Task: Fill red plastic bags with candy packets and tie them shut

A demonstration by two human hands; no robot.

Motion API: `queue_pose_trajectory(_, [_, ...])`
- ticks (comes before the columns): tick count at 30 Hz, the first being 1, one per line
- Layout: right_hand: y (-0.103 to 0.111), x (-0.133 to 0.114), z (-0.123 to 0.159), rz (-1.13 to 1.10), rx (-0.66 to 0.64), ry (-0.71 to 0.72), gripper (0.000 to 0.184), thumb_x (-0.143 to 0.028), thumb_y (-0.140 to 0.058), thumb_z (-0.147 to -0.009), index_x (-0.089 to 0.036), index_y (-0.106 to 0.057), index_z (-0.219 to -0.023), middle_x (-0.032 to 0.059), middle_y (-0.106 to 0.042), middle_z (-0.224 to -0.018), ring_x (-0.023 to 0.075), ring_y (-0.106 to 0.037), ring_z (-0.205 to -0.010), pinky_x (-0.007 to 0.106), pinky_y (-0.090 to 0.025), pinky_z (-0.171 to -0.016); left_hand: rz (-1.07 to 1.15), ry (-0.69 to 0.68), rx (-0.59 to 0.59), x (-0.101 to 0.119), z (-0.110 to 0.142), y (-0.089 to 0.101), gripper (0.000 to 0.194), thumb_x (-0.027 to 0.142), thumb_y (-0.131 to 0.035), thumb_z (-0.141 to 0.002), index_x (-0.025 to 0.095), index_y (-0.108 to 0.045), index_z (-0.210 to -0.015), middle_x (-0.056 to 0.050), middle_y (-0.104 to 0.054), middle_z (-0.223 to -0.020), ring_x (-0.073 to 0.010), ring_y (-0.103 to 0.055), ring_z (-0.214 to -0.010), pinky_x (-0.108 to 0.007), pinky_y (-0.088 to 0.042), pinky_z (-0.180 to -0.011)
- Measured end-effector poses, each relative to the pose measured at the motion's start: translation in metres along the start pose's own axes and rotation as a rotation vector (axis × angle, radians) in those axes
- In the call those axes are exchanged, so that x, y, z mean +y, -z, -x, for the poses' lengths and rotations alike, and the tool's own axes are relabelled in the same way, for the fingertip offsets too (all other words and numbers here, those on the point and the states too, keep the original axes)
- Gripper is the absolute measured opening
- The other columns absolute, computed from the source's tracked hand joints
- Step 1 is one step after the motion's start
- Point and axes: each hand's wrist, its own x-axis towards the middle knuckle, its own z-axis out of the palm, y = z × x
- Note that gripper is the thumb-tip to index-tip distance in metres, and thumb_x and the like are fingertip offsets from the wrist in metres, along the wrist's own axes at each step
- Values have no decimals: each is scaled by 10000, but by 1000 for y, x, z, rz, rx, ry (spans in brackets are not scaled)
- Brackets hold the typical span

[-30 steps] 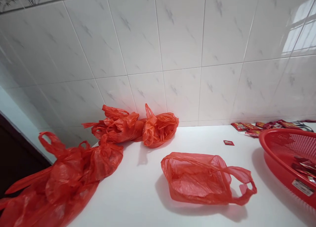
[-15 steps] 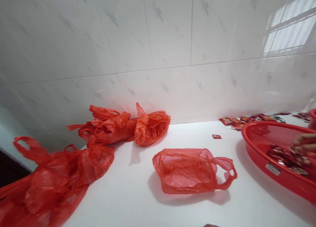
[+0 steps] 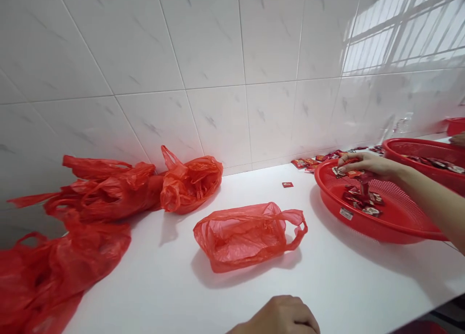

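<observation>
Since the R hand [image 3: 376, 164] is almost closed, a few small packets [image 3: 339, 172] are pinched btwn its thumb & fingers, above the L part of a red basket [image 3: 385, 233]. Of those gripped, one is seen as white w/ black marks, poking out by the fingertips, & another is orange-red & flat; exact no. can't be told. Just under the palm a dark red shape is blurred, so whether it's held can't be told. Below, in the basket, a loose pile [image 3: 371, 211] is heaped: shiny dark red wrappers w/ pale-&-dark prints, overlapped at odd angles. The basket is pierced w/ small holes & a pale label [image 3: 346, 213] is stuck outside.

The L hand [image 3: 281, 318] is cut off by the bottom edge; its fingers are curled, back up, & whether anything's held can't be told. Just beyond, an open bag [image 3: 250, 237], thin, see-thru red, is set on the white table [image 3: 156, 285], handle loop pointed R. Farther back, a single red packet [image 3: 287, 184] is laid flat. Behind the basket, more packets [image 3: 301, 163] are strewn along the tiled wall [image 3: 218, 43]; a 2nd basket [image 3: 390, 150] w/ packets is placed R. On the L, crumpled bags [image 3: 116, 193] are bunched.
</observation>
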Motion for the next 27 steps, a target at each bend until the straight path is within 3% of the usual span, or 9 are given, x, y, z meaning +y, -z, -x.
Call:
queue_pose_trajectory(3, [1,-23,-5,-45,-121,-158,44,-109,-696,-795,-96,-654,-801,14,-652,-599,-17,-377,-345,175,-192,-402,-61,-28,42,8,-8,8,157,310,-612,-935,209,-681,-837,7,-731,-795,-100,-662,-723,-224,-505,-773])
queue_pose_trajectory(7, [-19,-52,-8,-120,-104,-114,66,-68,-649,-831,-117,-641,-786,-43,-607,-556,-37,-316,-294,170,-126,-389,-107,35,110,15,-18,11,110,264,-630,-860,201,-674,-781,-14,-736,-774,-120,-678,-710,-249,-523,-743])
queue_pose_trajectory(9, [-38,-66,-5,-199,-219,-30,75,-109,-695,-803,-146,-635,-778,-47,-604,-562,-9,-401,-309,153,-185,-383,-108,78,139,17,-19,16,84,260,-636,-828,193,-681,-805,-30,-749,-805,-130,-683,-714,-259,-536,-746])
queue_pose_trajectory(12, [-80,-84,6,-325,-508,119,236,-208,-828,-683,-195,-632,-814,24,-701,-730,145,-660,-534,174,-371,-400,-106,111,208,22,-21,26,93,240,-619,-814,176,-685,-822,-37,-761,-831,-124,-676,-693,-254,-546,-740])
queue_pose_trajectory(15, [-133,-90,20,-380,-748,258,327,-279,-870,-651,-218,-614,-847,51,-720,-822,238,-718,-727,244,-501,-434,-126,109,272,23,-21,35,111,233,-606,-821,168,-695,-825,-37,-763,-832,-121,-666,-670,-252,-546,-723])
queue_pose_trajectory(17, [-170,-85,28,-323,-887,376,284,-286,-830,-707,-199,-619,-876,58,-725,-857,238,-722,-828,283,-570,-563,-143,100,310,23,-21,39,121,234,-604,-828,164,-702,-825,-40,-760,-830,-126,-667,-674,-253,-547,-722])
queue_pose_trajectory(21, [-227,-61,37,99,-1070,641,42,-185,-667,-801,-176,-640,-832,14,-681,-804,140,-635,-702,248,-500,-609,-172,154,288,20,-19,44,128,235,-603,-846,163,-709,-840,-53,-748,-840,-139,-685,-733,-260,-557,-774])
queue_pose_trajectory(24, [-243,-50,39,301,-1047,726,101,-93,-556,-805,-177,-605,-778,-15,-617,-733,108,-538,-615,241,-426,-589,-172,194,254,17,-19,46,134,225,-598,-855,158,-714,-854,-65,-738,-847,-143,-693,-767,-256,-559,-798])
queue_pose_trajectory(27, [-242,-52,40,372,-1031,766,139,-73,-521,-814,-179,-603,-779,-17,-611,-735,107,-509,-609,247,-393,-601,-162,154,306,16,-18,47,157,227,-589,-861,151,-723,-834,-58,-739,-836,-139,-694,-745,-253,-558,-767])
